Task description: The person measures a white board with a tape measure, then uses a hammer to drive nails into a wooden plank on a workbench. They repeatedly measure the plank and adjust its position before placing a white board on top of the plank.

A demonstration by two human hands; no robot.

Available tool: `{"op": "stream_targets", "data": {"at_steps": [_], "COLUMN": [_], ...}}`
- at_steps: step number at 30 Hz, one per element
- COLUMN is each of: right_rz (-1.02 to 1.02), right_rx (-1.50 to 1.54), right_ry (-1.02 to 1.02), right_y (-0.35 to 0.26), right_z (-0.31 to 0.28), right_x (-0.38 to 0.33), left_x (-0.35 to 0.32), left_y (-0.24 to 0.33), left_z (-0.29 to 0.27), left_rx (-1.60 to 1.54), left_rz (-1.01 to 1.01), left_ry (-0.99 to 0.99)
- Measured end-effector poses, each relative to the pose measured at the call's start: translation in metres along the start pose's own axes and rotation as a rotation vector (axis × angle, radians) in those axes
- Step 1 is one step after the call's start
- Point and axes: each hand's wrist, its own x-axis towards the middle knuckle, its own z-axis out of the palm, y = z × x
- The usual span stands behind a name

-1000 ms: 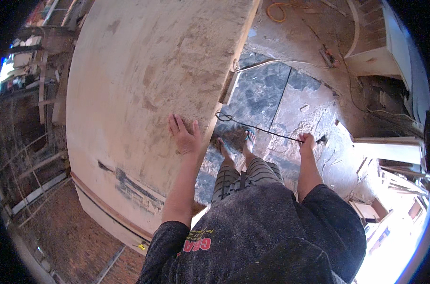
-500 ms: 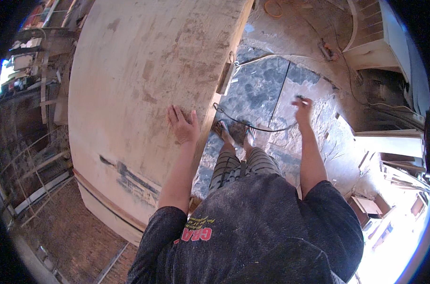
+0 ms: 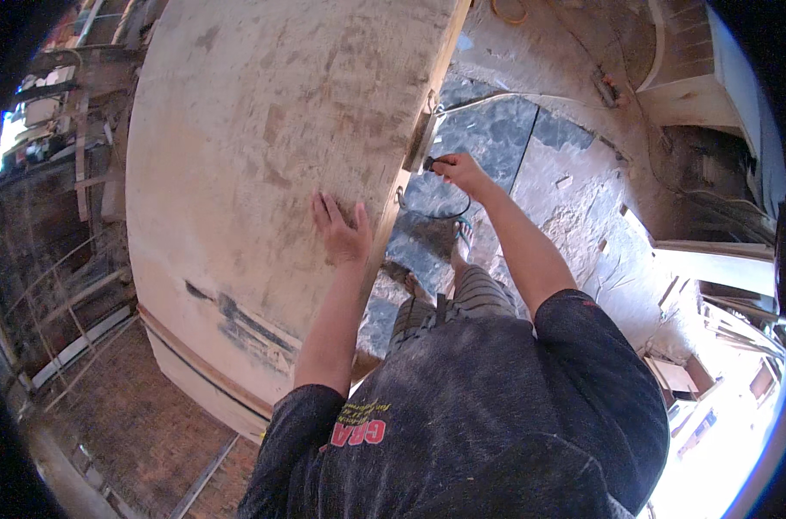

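My left hand [image 3: 343, 232] lies flat with fingers spread on the dusty wooden tabletop [image 3: 228, 156], near its right edge. At that same edge my right hand [image 3: 462, 172] pinches a black plug [image 3: 430, 163]. The plug is up against the near end of a narrow socket strip [image 3: 422, 137] fixed along the table's side; whether it is inserted I cannot tell. A black cord [image 3: 465, 208] loops below my right hand and runs back to a metal hook [image 3: 401, 195] on the table edge.
A pale cable [image 3: 514, 94] stretches from the strip's far end across the dusty floor. Wooden cabinet pieces [image 3: 696, 104] stand at the right. Boards and scraps [image 3: 678, 381] lie at the lower right. My sandalled feet [image 3: 463, 235] are beside the table.
My right hand has moved left with the plug, from over the floor to the socket strip, and the cord has slackened into a loop. My left hand stays on the tabletop.
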Motion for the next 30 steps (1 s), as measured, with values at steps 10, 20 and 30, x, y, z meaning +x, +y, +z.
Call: {"op": "stream_targets", "data": {"at_steps": [10,20,30], "right_rz": [0.006,0.067,-0.121], "right_rx": [-0.085,-0.33,-0.649], "right_ry": [-0.021,-0.008,0.552], "right_y": [-0.001,-0.024,0.027], "right_z": [0.003,0.01,-0.029], "right_x": [0.02,0.021,-0.039], "left_x": [-0.001,-0.003,-0.004], "left_y": [0.011,0.005,-0.002], "left_z": [-0.012,-0.007,-0.002], "left_rx": [0.002,0.046,-0.022], "left_rz": [-0.016,-0.046,-0.002], "left_ry": [-0.017,-0.078,-0.031]}}
